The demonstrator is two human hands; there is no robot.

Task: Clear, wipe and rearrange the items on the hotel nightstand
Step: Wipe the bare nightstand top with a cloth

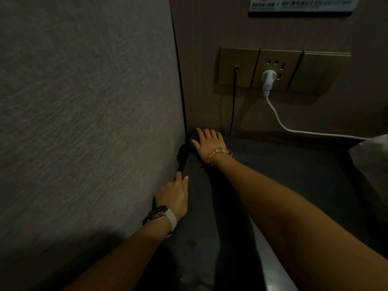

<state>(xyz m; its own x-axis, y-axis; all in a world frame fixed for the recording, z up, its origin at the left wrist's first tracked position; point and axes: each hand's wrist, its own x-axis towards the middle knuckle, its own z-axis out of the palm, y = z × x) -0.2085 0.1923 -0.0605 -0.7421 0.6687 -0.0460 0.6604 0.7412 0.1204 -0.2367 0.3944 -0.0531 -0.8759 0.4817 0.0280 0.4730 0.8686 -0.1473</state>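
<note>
Forearms nearest the lens, one at 7 o'clock, one at 4 o'clock, both reaching toward the far corner of the nightstand (283, 175), whose dark top I read as cleared where it shows. Left hand (174, 198): white-strapped watch at the wrist, fingers pinched on the trailing edge of a dark cloth (184, 154) where it runs along the side wall (84, 101). Right hand (206, 141): beaded bracelet, palm flat and fingers spread, pressing the cloth's bunched end into the corner at 12 o'clock; nothing is clasped under it. Cloth, as I judge it: light, soft, limp, prone to fold and drag instead of sliding as one piece, so best driven by a flat palm on the bulk with the loose tail pinched to keep it from bunching. White plug (267, 77) and its cord (294, 129) sit at 1 o'clock in the wall socket panel (279, 69), the cord crossing above the top toward 3 o'clock, where a pale object (373, 156) shows, too cropped to name; a black cable (233, 101) drops beside them. I would wipe short of both leads.
</note>
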